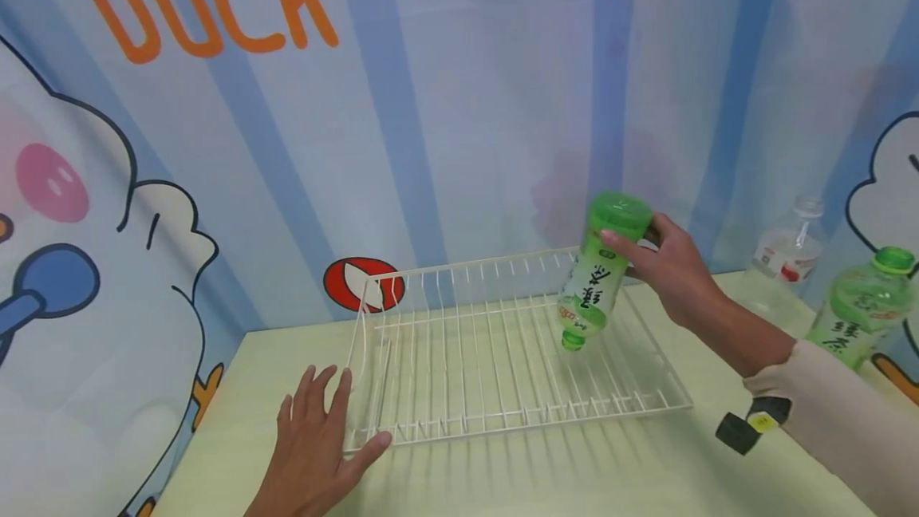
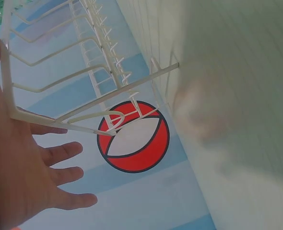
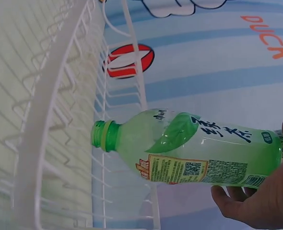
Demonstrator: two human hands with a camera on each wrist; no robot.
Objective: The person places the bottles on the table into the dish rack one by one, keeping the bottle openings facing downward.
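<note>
The right hand (image 1: pixel 671 270) grips a green, translucent plastic tea bottle (image 1: pixel 597 274) by its base, fingers curled round it, holding it upside down and tilted so that its green cap end hangs just above the wires of a white coated-wire dish rack (image 1: pixel 502 401). The bottle's smooth label carries a leaf picture, black Chinese characters and a small printed code. The left hand (image 1: pixel 316 445) lies flat with fingers spread on the pale yellow tabletop (image 1: pixel 237 405), its thumb touching the rack's near left corner. Open tabletop lies in front of the rack. At the right edge stand a second green tea bottle (image 1: pixel 865 309) and a clear bottle (image 1: pixel 786 262). Orange letters "DUCK" (image 1: pixel 208 10) mark the striped backdrop.
</note>
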